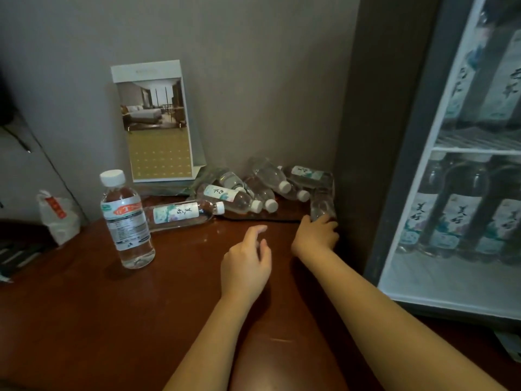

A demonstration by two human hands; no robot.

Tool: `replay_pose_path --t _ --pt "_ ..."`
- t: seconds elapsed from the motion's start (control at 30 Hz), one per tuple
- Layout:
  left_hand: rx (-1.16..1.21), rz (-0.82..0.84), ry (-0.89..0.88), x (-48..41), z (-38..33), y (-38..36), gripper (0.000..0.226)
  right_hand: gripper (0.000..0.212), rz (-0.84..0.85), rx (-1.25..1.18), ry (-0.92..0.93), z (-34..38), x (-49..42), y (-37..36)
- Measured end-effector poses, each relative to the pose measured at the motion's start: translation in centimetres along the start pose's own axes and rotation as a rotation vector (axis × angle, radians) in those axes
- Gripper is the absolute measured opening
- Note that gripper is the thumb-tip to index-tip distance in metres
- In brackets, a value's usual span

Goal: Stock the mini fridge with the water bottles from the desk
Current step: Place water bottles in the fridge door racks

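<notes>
Here the right hand (315,239) grips a bottle (322,205) lying end-on toward the wall (253,80).

A pile of lying bottles (239,194) is crowding the back corner of the worktop (84,320). In front of the pile, bare wood is lying open, with only the left grip (245,263) spreading loosely over it. Right of the pile, a dark panel (366,108) is closing off the side, and the right grip (315,238) is curling round the end bottle (321,206) hard against it. Left of the pile, an upright bottle (127,221) and a standing card (158,122) are narrowing the way in
</notes>
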State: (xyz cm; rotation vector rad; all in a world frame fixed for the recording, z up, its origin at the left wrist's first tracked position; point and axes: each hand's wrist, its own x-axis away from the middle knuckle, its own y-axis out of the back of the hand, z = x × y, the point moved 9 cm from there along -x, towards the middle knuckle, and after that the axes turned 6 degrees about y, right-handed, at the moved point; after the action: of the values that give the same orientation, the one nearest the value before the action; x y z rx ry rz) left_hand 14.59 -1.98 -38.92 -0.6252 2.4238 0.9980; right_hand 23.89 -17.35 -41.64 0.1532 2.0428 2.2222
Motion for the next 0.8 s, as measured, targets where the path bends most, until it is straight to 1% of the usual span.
replay_pose_path --t 0.13,0.23,0.33,0.4,0.43,0.6,0.73,0.8 --pt "0.018 0.041 -0.051 0.2 -0.6 -0.6 0.030 0.047 -0.031 -0.029 -0.040 -0.2 -0.8 -0.6" --pt "0.011 0.066 -0.071 0.2 -0.7 -0.7 0.031 0.046 -0.099 -0.015 0.020 0.7 -0.1 0.2" --pt "-0.011 0.104 -0.045 0.2 -0.4 -0.9 0.036 0.036 -0.230 -0.033 0.074 1.3 1.5 1.9" --pt "-0.027 0.149 -0.018 0.2 0.1 -1.3 0.045 0.031 -0.338 -0.056 0.105 1.1 2.6 3.8" --pt "-0.030 0.171 -0.009 0.2 0.3 -1.6 0.050 0.029 -0.366 -0.082 0.124 1.0 3.1 4.8" --pt "0.055 0.201 0.006 0.2 0.6 -1.7 0.070 0.016 -0.363 -0.315 0.269 0.4 6.4 8.9" --pt "0.217 0.203 0.055 -0.1 1.2 -1.0 0.084 0.007 -0.350 -0.469 0.397 0.4 9.7 11.4" --pt "0.321 0.289 0.066 0.2 0.7 -1.1 0.084 0.005 -0.326 -0.499 0.451 0.8 11.0 12.3"
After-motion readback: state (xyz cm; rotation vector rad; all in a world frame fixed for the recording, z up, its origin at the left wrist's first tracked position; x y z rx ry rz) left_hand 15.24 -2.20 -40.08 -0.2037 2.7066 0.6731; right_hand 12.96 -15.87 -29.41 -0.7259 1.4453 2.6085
